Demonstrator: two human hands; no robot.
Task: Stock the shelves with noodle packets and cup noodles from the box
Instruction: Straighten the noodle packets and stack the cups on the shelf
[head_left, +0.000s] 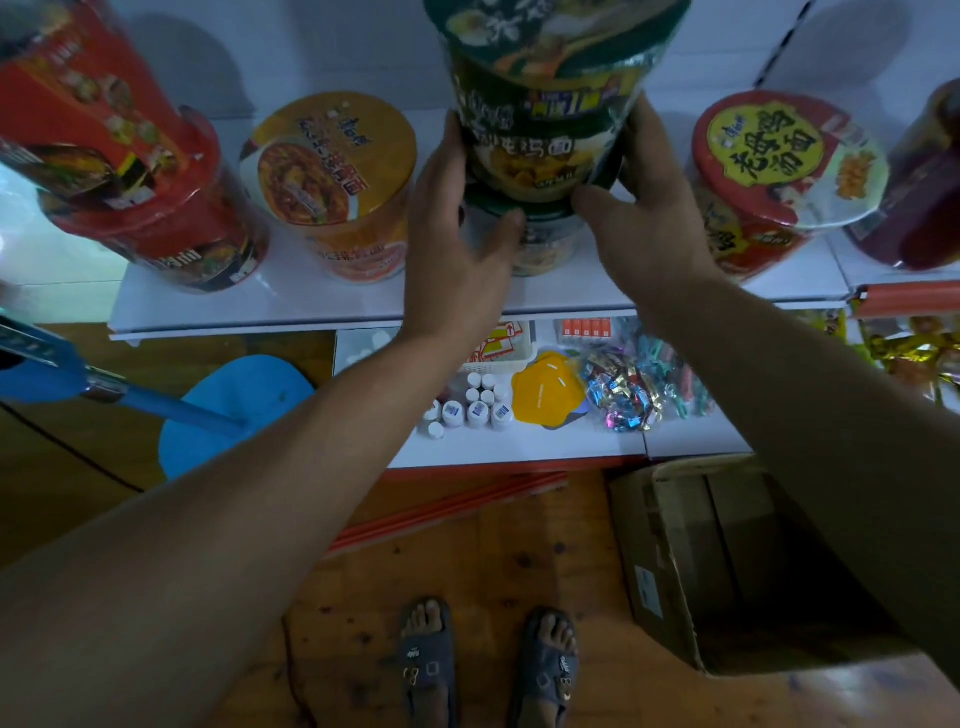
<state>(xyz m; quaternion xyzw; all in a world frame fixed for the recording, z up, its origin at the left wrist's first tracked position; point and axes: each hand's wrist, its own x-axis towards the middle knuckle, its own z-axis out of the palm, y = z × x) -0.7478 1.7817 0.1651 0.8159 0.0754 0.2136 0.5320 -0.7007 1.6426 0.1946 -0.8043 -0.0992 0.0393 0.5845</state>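
Observation:
A tall stack of green cup noodles (540, 119) stands on the white shelf (291, 306), its top reaching out of view. My left hand (457, 239) grips the stack's left side low down, thumb across the front of the bottom cup. My right hand (644, 218) grips its right side, thumb on the front. An orange cup (332, 171) stands to the left and a stack of red cups (119, 156) farther left. A red-and-yellow cup (779, 171) stands to the right. The open cardboard box (727, 561) sits on the floor at lower right; its inside is dark.
A lower shelf (519, 447) holds white bottles (472, 405), a yellow object (548, 389) and wrapped sweets (639, 384). A dark maroon cup (924, 208) sits at far right. A blue stool (228, 410) and a blue handle (78, 374) stand left. My sandalled feet (488, 665) are on the wooden floor.

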